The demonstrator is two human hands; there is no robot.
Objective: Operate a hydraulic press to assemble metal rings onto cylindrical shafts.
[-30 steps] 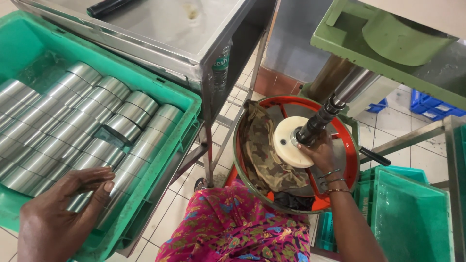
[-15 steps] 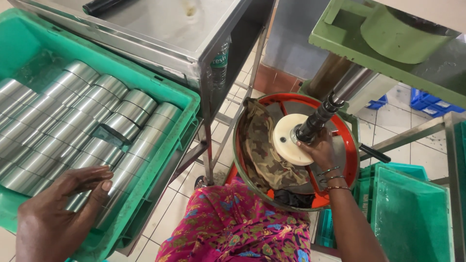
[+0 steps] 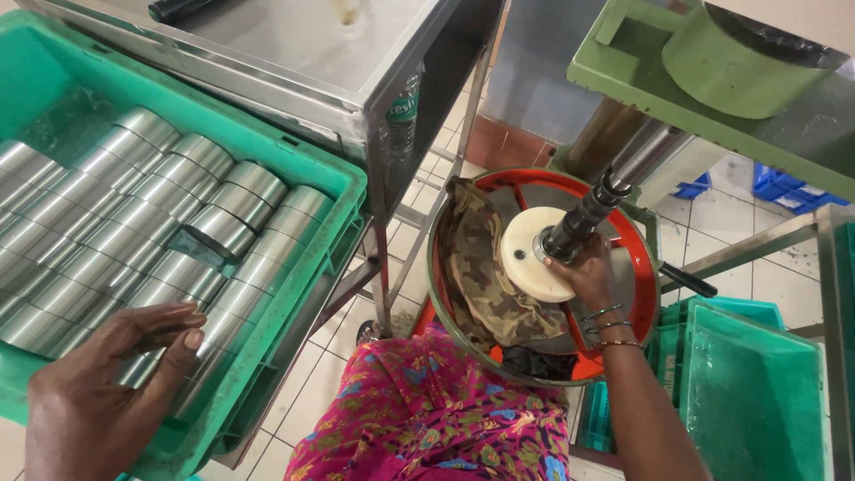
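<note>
Fingers (image 3: 183,322) over steel cylinders (image 3: 142,223), axes diagonal

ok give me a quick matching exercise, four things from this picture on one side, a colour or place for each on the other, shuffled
Things:
1. crate
2. wheel
3. disc
4. metal cans

Descriptions:
A. cream, under the right hand
B. green, at the left
C. red spokes and rim
D. shiny silver, lying in rows by the left hand

Pairs: 1-B, 2-C, 3-A, 4-D

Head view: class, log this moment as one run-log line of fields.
left hand: on metal cylinders in green crate | right hand: at cream disc, dark spindle | red wheel: holds camouflage cloth
</note>
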